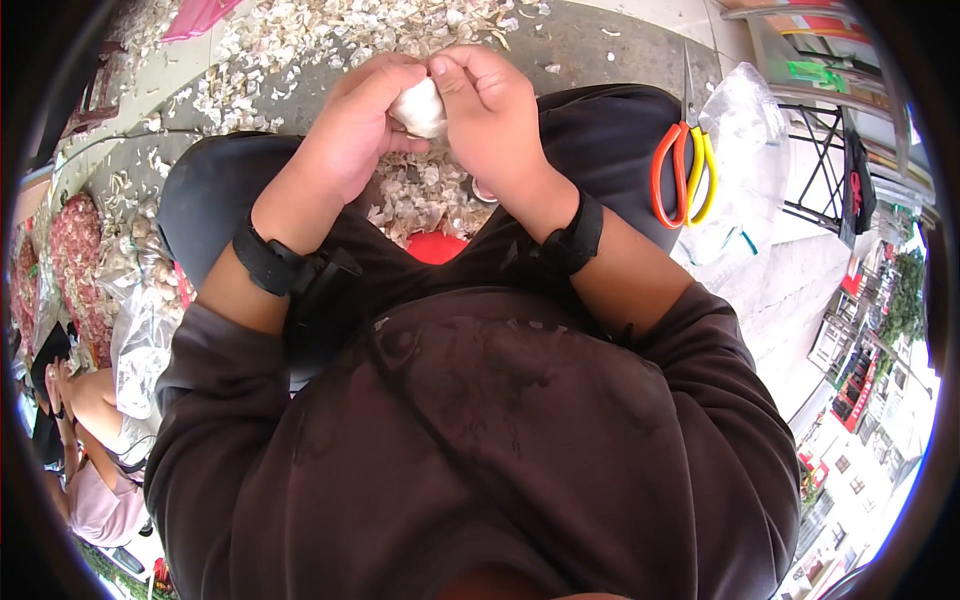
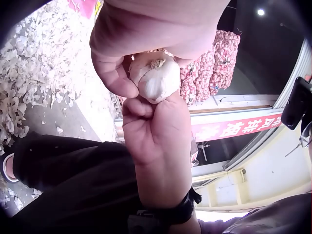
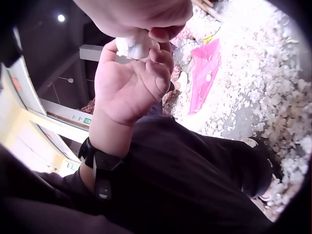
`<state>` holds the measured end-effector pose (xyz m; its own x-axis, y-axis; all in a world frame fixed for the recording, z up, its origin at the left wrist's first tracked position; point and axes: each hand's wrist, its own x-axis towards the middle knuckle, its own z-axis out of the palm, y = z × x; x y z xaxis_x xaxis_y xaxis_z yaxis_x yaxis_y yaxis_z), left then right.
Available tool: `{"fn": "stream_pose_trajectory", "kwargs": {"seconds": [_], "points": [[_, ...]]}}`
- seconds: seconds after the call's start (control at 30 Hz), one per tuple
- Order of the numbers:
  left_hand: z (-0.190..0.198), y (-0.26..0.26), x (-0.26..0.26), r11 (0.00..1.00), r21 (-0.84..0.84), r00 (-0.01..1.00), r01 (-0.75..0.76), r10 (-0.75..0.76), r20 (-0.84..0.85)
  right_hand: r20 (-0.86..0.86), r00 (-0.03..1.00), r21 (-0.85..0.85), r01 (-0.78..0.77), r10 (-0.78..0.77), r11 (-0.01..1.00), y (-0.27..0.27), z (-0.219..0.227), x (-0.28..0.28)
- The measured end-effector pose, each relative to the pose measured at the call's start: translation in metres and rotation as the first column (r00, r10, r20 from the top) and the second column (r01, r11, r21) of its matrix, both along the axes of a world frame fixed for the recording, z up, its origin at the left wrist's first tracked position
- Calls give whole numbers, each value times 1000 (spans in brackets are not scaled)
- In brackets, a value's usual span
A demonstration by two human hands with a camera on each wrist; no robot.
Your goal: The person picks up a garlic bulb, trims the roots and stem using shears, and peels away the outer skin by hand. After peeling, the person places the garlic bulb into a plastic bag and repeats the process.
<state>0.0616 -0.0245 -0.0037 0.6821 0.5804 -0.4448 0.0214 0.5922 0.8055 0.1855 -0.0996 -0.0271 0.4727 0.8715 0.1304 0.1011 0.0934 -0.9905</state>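
A white garlic bulb [image 1: 420, 108] is held between both hands above the lap. My left hand [image 1: 345, 130] grips it from the left, thumb on top and fingers curled round it; the left wrist view shows the bulb [image 2: 158, 80] below this hand [image 2: 161, 29]. From the other side my right hand [image 1: 495, 120] pinches the bulb's edge with thumb and curled fingers. In the right wrist view the bulb [image 3: 136, 46] shows partly under the right hand [image 3: 141, 14], with the left palm [image 3: 129, 87] beneath. The right fingertips are partly hidden there.
Scissors with red and yellow handles [image 1: 670, 175] lie by the right thigh, beside a clear plastic bag [image 1: 740, 150]. Papery skins [image 1: 270, 70] cover the floor ahead and between the legs. Filled net sacks [image 1: 80, 260] and another person [image 1: 100, 480] are at the left.
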Motion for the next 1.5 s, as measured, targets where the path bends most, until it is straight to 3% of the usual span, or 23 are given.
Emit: {"fn": "stream_pose_trajectory", "kwargs": {"seconds": [0.03,0.23,0.33,0.37,0.4,0.5,0.6,0.63,0.67,0.73,0.83,0.9,1.0,1.07,1.17,1.2,1.23,1.3,1.33,1.4,1.47,1.5], "points": [[-1,1,0,1000,9,1000,18,-18,14,5,1000,57,-11,11,998,1,-3,-1],[-15,13,-11,1000,4,988,-6,5,151,101,995,-214,34,-12,976,-5,14,7],[-10,16,-8,991,34,980,-126,119,162,131,985,-27,-113,116,993,1,1,2],[-8,17,-7,984,36,977,-175,169,131,228,967,-26,-112,115,993,-7,2,4],[-7,18,-8,974,41,971,-224,219,99,302,948,16,-114,103,993,-6,5,1],[-5,18,-8,983,33,977,-182,177,123,510,856,79,-145,85,986,-4,10,-3],[9,4,2,958,48,957,-282,284,-53,681,725,55,-190,102,980,-6,15,5],[3,6,5,970,62,972,-237,237,13,720,687,62,-210,102,976,-5,14,6],[4,1,0,984,34,983,-172,174,-53,759,643,64,-229,101,971,-5,13,8],[-16,13,-5,991,93,988,-101,110,-107,662,738,73,-236,130,969,-7,12,5],[-12,19,-6,967,251,957,-41,110,-268,583,793,17,-229,176,973,-11,16,8],[1,15,-6,951,309,959,34,56,-279,523,825,25,-268,216,963,-12,23,11],[-4,15,-10,920,387,977,66,19,-212,410,893,-48,-183,186,982,-20,41,12],[-14,18,-14,929,366,994,61,-24,-106,434,892,10,-146,127,989,-30,60,22],[2,7,-6,772,627,964,105,75,-254,388,916,-4,-107,100,994,-58,115,58],[7,5,-6,803,587,960,99,79,-269,285,956,66,-87,65,994,-68,131,78],[11,5,-7,833,546,955,92,80,-284,372,928,-12,1,4,1000,-86,156,102],[10,8,-9,847,523,958,97,64,-280,329,896,100,280,-297,955,-124,177,170],[5,11,-12,834,541,964,109,45,-263,369,799,138,458,-475,878,-136,186,190],[5,10,-15,825,547,959,143,22,-283,486,600,89,689,-635,719,-178,163,269],[14,7,-13,832,525,938,178,18,-346,333,770,-426,638,-545,642,-213,129,317],[14,7,-13,831,527,941,179,12,-338,164,886,-580,443,-434,684,-227,105,332]]}}
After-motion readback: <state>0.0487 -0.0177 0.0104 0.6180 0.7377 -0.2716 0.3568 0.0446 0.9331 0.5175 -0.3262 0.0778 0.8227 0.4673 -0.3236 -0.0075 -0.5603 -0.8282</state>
